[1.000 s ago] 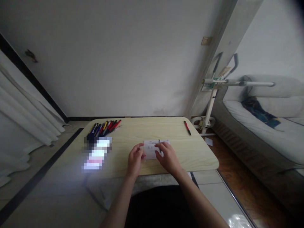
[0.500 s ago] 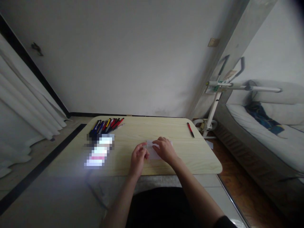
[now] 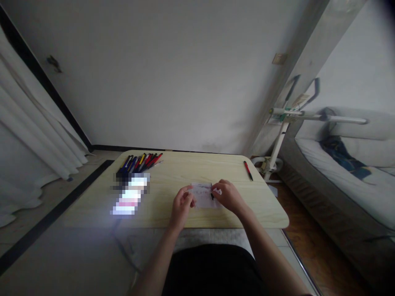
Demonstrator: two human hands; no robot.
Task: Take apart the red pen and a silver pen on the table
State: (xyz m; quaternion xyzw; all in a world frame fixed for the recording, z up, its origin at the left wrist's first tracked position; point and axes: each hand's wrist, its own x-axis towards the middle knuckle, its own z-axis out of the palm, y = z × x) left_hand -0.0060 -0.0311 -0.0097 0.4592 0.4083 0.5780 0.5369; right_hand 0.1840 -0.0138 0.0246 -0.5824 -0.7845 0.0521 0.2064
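Observation:
A small white paper card (image 3: 202, 195) lies on the light wooden table (image 3: 173, 168) in front of me. My left hand (image 3: 182, 205) rests at the card's left edge with its fingers curled and pinching the paper. My right hand (image 3: 228, 196) sits at the card's right edge, fingers closed around a small dark pen (image 3: 212, 195) whose tip is on the card.
A bunch of several coloured pens (image 3: 140, 161) lies at the table's far left, beside a blurred-out stack of cards (image 3: 129, 194). A single red pen (image 3: 248, 169) lies at the far right. A white stand (image 3: 277, 139) and a sofa (image 3: 348, 164) are to the right.
My right hand has shifted from over the card's middle to its right edge, uncovering the card. The left hand has stayed at the left edge. The view has drifted slightly.

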